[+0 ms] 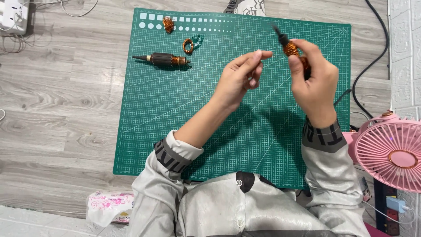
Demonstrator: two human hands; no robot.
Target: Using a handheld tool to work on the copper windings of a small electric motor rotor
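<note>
A grey wood-look floor (66, 101) is carrying a green cutting mat (175, 123). A motor armature (162, 59), a copper ring (188, 45) and a copper coil (168, 24) are lying on the mat. A pink fan (390, 151), a tissue pack (109, 207) and black cables (372, 61) are sitting on the floor beside it

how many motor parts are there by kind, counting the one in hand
Motor armatures: 2, one lying on the green mat, one held in the right hand
Copper wire coils: 2, a bundle at the mat's top and a ring
Total: 4
</note>
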